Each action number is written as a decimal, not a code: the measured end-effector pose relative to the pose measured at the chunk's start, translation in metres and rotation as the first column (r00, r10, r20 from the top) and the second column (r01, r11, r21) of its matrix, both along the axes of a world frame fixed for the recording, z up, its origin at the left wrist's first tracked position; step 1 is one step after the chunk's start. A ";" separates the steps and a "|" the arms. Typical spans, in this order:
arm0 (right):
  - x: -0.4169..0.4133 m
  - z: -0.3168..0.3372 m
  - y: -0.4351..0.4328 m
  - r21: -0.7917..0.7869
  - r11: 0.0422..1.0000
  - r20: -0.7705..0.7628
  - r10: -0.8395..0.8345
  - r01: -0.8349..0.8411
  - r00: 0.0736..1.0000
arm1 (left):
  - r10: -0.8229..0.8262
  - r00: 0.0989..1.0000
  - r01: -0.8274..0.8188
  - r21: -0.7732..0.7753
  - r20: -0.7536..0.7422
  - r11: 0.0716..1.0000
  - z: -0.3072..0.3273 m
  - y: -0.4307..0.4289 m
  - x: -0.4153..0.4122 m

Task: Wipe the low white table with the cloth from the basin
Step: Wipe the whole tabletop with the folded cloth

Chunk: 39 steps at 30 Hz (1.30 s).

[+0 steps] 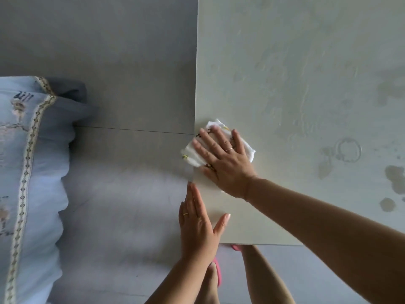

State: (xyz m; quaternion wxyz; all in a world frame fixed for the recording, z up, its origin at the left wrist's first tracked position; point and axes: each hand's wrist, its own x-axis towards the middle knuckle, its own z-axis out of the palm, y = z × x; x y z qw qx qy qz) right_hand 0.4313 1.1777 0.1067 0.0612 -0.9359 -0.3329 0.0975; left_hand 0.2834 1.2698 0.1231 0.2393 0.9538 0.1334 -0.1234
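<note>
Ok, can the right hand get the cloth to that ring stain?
Probably yes: the right hand lies flat on the cloth, and nothing stands on the table between it and the ring stain.

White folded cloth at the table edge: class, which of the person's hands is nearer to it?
Right. The right hand presses flat on the white folded cloth on the low white table; the left hand rests at the table's edge, apart from the cloth.
</note>
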 end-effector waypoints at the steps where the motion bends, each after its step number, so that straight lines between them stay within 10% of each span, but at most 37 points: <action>1: 0.016 -0.001 -0.014 -0.030 0.995 0.016 0.100 -0.099 0.995 | -0.011 1.000 0.011 0.016 -0.005 1.000 0.000 0.001 0.000; 9: 0.073 -0.005 0.002 0.035 0.771 -0.053 -0.634 0.636 0.772 | 0.040 0.994 -0.045 0.043 0.102 0.998 -0.004 0.009 0.083; 15: 0.103 0.001 -0.040 -0.031 0.997 0.023 -0.065 0.065 0.998 | -0.162 0.979 0.144 0.147 0.121 0.979 -0.013 0.010 0.128; 21: 0.151 -0.008 -0.032 0.023 0.772 -0.039 -0.634 0.635 0.772 | -0.036 0.994 0.010 0.241 0.105 0.971 -0.018 0.000 0.160; 28: 0.147 0.000 -0.036 0.010 1.000 0.002 -0.001 0.001 1.000 | 0.065 0.991 -0.087 0.191 0.118 0.978 -0.018 -0.011 0.173; 35: 0.192 -0.007 -0.018 0.046 0.770 -0.063 -0.634 0.637 0.771 | 0.087 0.992 -0.101 0.173 0.088 0.980 -0.017 -0.013 0.174; 39: 0.141 -0.004 0.029 0.045 0.968 -0.064 -0.243 0.246 0.968 | 0.086 0.993 -0.099 0.171 0.080 0.980 -0.016 -0.011 0.175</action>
